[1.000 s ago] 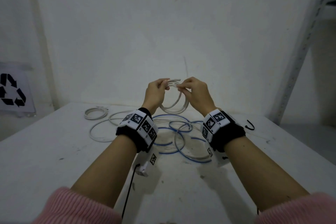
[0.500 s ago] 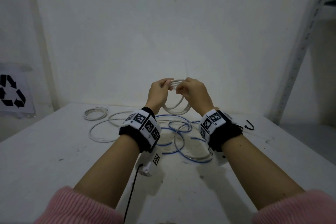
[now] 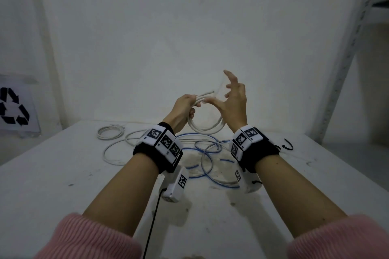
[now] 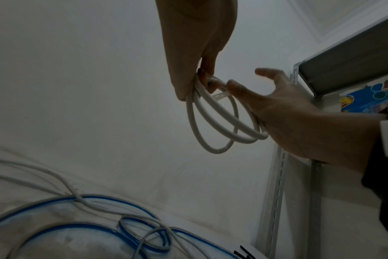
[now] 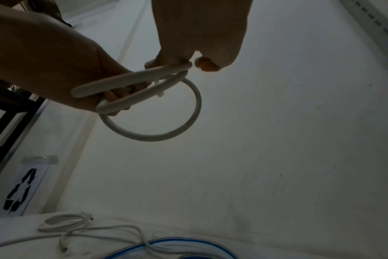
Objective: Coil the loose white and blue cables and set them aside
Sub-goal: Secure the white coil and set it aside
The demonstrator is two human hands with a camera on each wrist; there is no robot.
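My left hand grips a small coil of white cable at its top, raised above the table; one cable end pokes out past the fist. My right hand is beside it with the fingers spread upward and the thumb against the coil's top. The left wrist view shows the coil hanging from the left hand, with the right hand open at its side. On the table below lie a loose blue cable and a loose white cable, tangled together.
A small bundled white cable lies at the table's far left. A black hook-shaped piece sits at the far right. A recycling sign leans at the left wall. A metal shelf upright stands on the right.
My right hand has released its pinch on the coil's top and spread its fingers upward. The left hand keeps holding the coil, and a cable end now sticks out.
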